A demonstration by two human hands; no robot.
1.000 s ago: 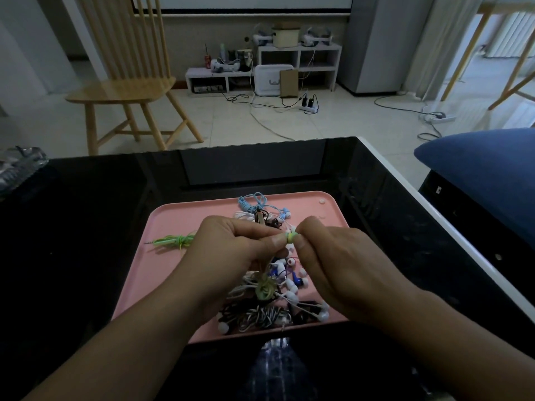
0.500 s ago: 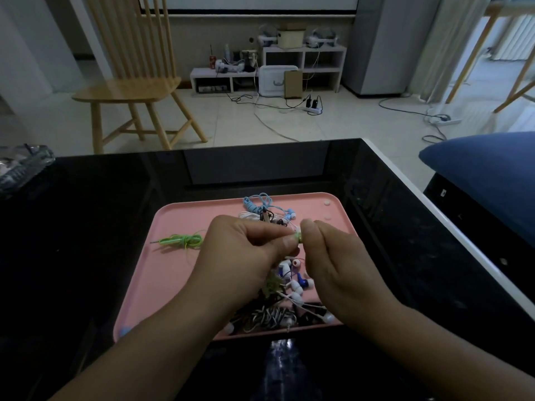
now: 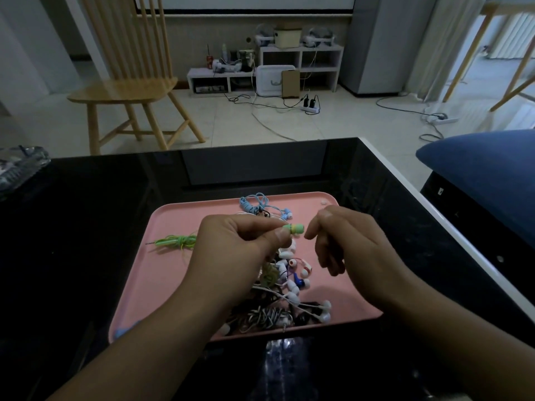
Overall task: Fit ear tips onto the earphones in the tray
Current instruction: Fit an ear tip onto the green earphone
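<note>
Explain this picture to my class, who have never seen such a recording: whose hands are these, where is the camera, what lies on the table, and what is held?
No machine here: a person works with bare hands, filmed by a camera worn on the head, looking forward and down. A pink tray lies on a black table, holding tangled earphones and a green coiled cable. The left hand pinches a green earbud with a tip on it. The right hand hangs beside it, fingers loosely curled, holding nothing visible.
</note>
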